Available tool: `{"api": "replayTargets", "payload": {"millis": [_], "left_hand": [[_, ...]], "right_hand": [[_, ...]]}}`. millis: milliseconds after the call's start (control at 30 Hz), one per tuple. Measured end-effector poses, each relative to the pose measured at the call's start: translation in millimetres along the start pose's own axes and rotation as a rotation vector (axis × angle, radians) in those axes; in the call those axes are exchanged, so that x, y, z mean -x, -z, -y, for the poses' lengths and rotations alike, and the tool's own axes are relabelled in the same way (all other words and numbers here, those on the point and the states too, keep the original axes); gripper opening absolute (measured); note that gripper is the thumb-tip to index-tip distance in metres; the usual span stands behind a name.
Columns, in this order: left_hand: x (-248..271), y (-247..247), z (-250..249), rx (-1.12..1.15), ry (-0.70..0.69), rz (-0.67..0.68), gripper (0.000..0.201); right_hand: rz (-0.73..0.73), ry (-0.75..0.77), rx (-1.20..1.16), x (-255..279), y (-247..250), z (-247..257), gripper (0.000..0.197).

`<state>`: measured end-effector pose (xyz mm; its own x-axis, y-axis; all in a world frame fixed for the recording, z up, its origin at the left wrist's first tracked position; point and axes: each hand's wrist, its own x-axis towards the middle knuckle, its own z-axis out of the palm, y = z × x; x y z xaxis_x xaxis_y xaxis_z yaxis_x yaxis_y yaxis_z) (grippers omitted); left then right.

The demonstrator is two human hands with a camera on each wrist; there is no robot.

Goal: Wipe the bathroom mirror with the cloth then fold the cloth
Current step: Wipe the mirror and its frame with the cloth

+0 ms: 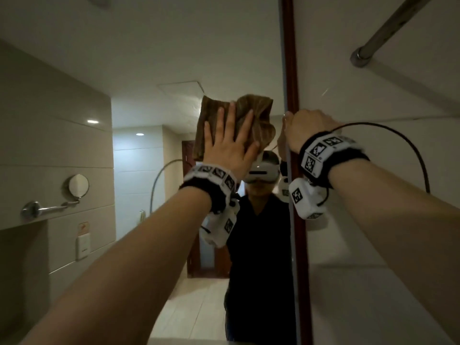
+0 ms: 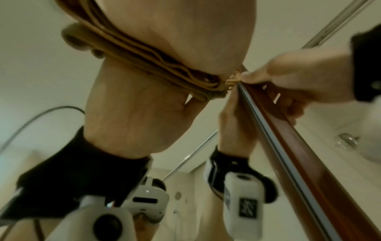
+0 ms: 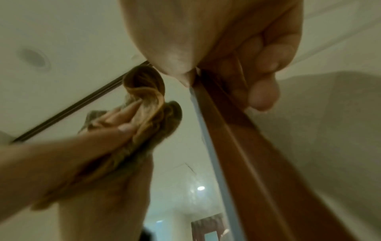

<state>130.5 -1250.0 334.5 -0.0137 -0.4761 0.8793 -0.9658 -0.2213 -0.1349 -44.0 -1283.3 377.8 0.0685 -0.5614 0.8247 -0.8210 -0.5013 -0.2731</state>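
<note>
1 brown cloth [image 1: 258, 120], 1 mirror [image 1: 149, 70] with 1 wooden frame [image 1: 291, 70], 2 hands: left hand [image 1: 230, 145], right hand [image 1: 307, 128]; 2 wrist cameras, 1 metal rod [image 1: 388, 28] far right.

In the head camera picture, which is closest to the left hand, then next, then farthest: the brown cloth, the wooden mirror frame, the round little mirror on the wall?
From the left hand:
1. Brown cloth, pressed under its fingers.
2. Wooden mirror frame, just to the right.
3. Round little mirror, far to the lower left.
</note>
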Motion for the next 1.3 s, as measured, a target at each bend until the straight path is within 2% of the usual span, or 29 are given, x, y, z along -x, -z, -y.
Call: {"api": "replayTargets", "payload": {"millis": [67,133,333,400,567,633,733,833,900,1000,1167,1233,1300], "left_hand": [[-13,5,0,-0.012,0.012,-0.024,0.067],[0,0,-7,-0.018,0.010,-0.024,0.068],[100,-47,-32,-0.023,-0.114,0.042,0.068],[87,-43,-26,-0.040,-0.101,0.031,0.067],[-14,7,-10,-0.035,0.002,0.006,0.068],[-29,14,-10,-0.029,0.029,0.002,0.070],[2,-1,-25,-0.023,0.010,-0.011,0.070],[61,-27,-38,-0.048,-0.098,0.010,0.068],[78,-36,-36,-0.062,-0.124,0.038,0.068],[46,-23,-20,-0.077,-0.116,0.001,0.068],[-44,25,23,-0.019,0.037,-0.004,0.070],[-38,22,19,-0.029,0.041,-0.022,0.071],[0,4,2,-0.031,-0.005,-0.023,0.070]], "right_hand": [[-0.001,-0.016,-0.021,-4,-2,-3,0.053],[0.006,-0.036,-0.054,-1,-6,-7,0.058],[0.064,-0.034,-0.097,-3,0,-4,0.054],[0.046,-0.057,-0.103,-1,2,0,0.053],[0.055,-0.015,-0.115,-3,-2,-7,0.049],[0.091,-0.003,-0.131,-3,1,-8,0.047],[0.132,0.031,-0.141,0,9,-9,0.044],[0.139,0.073,-0.124,0,10,-10,0.042],[0.116,0.068,-0.112,0,7,-9,0.044],[0.091,0.057,-0.112,-3,4,-11,0.049],[0.115,0.033,-0.128,-7,2,-11,0.053],[0.130,0.051,-0.107,-5,5,-10,0.046],[0.124,0.074,-0.079,-2,7,-9,0.040]]}}
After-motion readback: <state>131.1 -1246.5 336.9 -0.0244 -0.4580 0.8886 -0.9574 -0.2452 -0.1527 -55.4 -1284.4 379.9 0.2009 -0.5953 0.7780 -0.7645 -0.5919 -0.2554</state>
